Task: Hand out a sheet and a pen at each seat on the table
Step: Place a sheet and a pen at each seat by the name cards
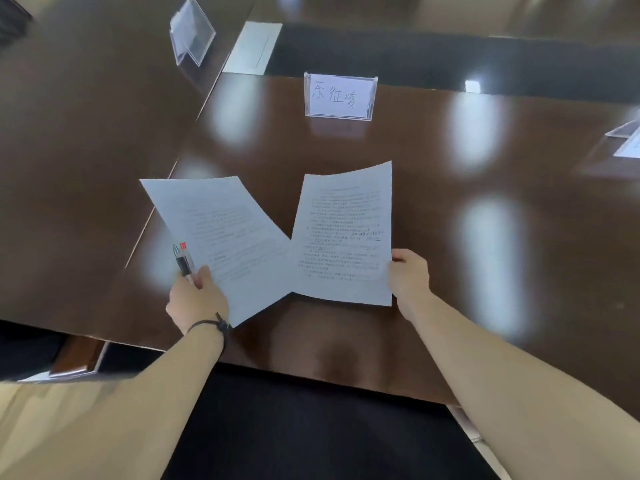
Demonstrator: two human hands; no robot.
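My left hand (pixel 195 299) grips a printed sheet (pixel 225 237) together with two pens (pixel 183 259), one with a red cap end and one dark; the sheet fans up and to the left above the table. My right hand (pixel 408 275) pinches the right edge of a second printed sheet (pixel 343 237), which hangs just over the dark brown table (pixel 485 271) in front of the clear name card holder (pixel 340 95). The two sheets meet at their lower inner corners.
A second clear name card holder (pixel 192 31) stands at the far left, beside a silver panel (pixel 252 46) in the table. Another holder and a paper (pixel 628 138) show at the right edge. A chair arm (pixel 74 360) lies at the lower left.
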